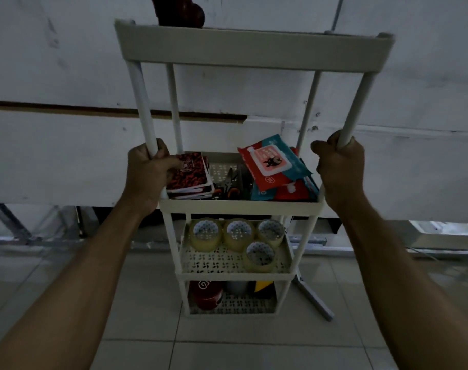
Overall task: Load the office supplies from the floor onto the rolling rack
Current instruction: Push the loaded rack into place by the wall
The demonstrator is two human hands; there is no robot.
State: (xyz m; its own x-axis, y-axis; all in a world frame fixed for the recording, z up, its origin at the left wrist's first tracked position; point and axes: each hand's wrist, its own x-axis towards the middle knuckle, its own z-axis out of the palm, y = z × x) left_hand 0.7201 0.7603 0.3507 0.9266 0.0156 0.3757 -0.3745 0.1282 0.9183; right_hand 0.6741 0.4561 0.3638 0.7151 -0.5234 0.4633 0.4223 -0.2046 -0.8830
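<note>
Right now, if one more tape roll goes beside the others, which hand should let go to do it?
Probably the left hand. The bare shelf space beside the tape rolls lies on the left; the right hand can keep gripping its rack post.

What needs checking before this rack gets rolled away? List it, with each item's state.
1. Left hand grips the rack's front left post: ok.
2. Right hand grips the front right post: ok.
3. Tape rolls sit inside the third shelf's rim: ok.
4. Wipes packs lie flat below the rim: not ok, piled tilted above it.
5. Wheels free to roll: cannot tell.
6. Floor around the rack free of supplies: ok where visible.
</note>
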